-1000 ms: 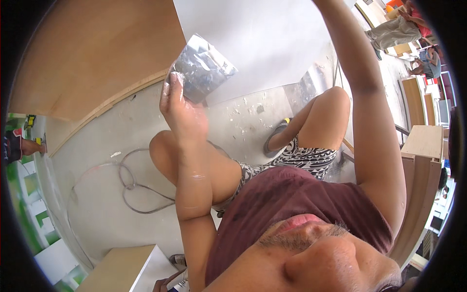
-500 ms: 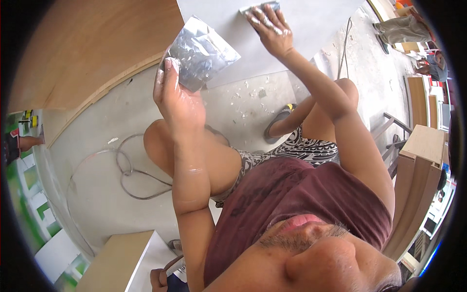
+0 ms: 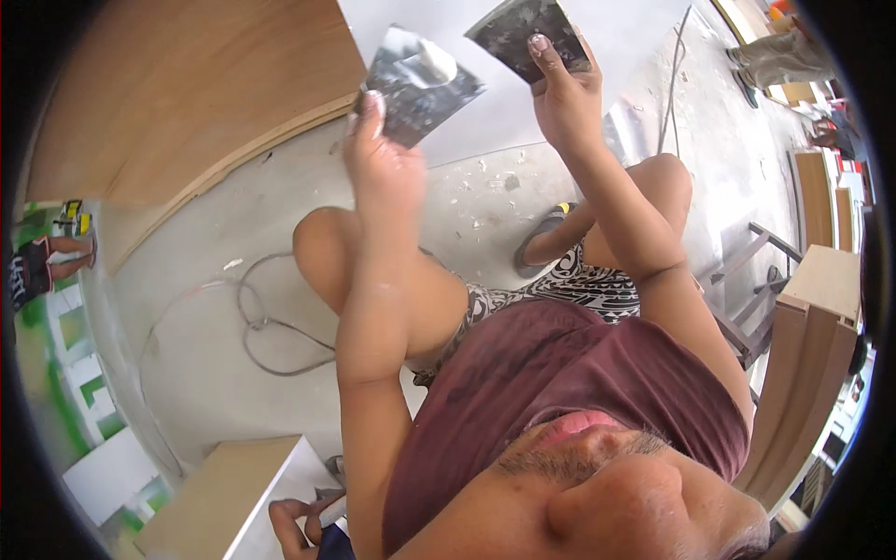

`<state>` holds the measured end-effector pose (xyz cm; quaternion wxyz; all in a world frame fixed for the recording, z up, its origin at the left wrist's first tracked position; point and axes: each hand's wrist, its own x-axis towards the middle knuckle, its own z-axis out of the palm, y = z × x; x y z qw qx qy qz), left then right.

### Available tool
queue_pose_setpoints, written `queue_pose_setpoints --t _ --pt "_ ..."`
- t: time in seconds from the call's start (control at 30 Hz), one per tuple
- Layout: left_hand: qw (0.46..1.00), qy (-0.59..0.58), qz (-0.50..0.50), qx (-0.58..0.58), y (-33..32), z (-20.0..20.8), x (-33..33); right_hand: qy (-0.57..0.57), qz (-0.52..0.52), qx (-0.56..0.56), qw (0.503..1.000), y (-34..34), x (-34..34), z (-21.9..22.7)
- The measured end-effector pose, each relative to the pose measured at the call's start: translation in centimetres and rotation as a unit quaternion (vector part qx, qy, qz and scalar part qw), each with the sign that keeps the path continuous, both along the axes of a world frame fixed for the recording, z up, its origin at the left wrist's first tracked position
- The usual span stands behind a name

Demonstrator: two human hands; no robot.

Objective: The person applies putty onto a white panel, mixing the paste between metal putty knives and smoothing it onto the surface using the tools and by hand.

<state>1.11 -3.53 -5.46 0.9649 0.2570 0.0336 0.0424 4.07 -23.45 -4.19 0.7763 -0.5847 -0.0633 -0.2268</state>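
My left hand (image 3: pixel 387 173) grips a thin square metal scraper (image 3: pixel 425 103) by its lower left edge, thumb on top. A thick dab of white putty (image 3: pixel 431 65) sits on its upper face, and smears cover the rest. To the right, my right hand (image 3: pixel 574 112) holds a second flat, dark scraper (image 3: pixel 525 39), thumb pressed on its face, which carries pale smears. Both scrapers are raised side by side, apart from each other, in front of a white panel (image 3: pixel 504 121). White residue marks my fingertips.
A large brown wooden panel (image 3: pixel 187 103) stands at upper left. A looped cable (image 3: pixel 257 324) lies on the floor (image 3: pixel 205 373), with putty crumbs near my foot. Wooden cabinet parts (image 3: pixel 807 327) and a dark stool frame (image 3: pixel 751 289) are at right. Another person's hand (image 3: pixel 294 523) shows below a box (image 3: pixel 224 495).
My right hand has come off the white panel and turned, now showing its scraper's dark face. My left hand has shifted slightly right and nearer the right one, its scraper tilted.
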Motion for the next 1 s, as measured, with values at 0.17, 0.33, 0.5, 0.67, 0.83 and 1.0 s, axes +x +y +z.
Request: queue_pose_setpoints --t 0.17,0.33,0.5,0.67,0.83,1.0 --pt "0.999 0.004 0.026 0.036 -3.0 0.7 0.1 0.062 0.136 0.133 0.980 2.2 -2.5 1.3" --pt "0.995 -0.026 0.058 0.081 -2.8 0.9 -0.1 0.158 0.255 -0.068 0.952 0.2 -3.1 1.5" --pt "0.992 -0.008 0.080 0.094 -3.0 1.3 0.0 0.133 0.060 -0.090 0.985 -3.2 -2.2 2.8" --pt "0.994 -0.042 0.077 0.058 -3.1 0.9 0.8 0.165 0.128 -0.077 0.975 -4.4 -1.8 3.3" --pt "0.986 -0.065 0.026 0.154 -4.4 1.4 -0.2 0.228 0.165 -0.056 0.958 -3.0 -1.8 2.7" --pt "0.935 -0.079 -0.001 0.346 -4.5 0.0 -1.1 0.179 0.123 -0.054 0.975 -3.8 -0.1 3.1"
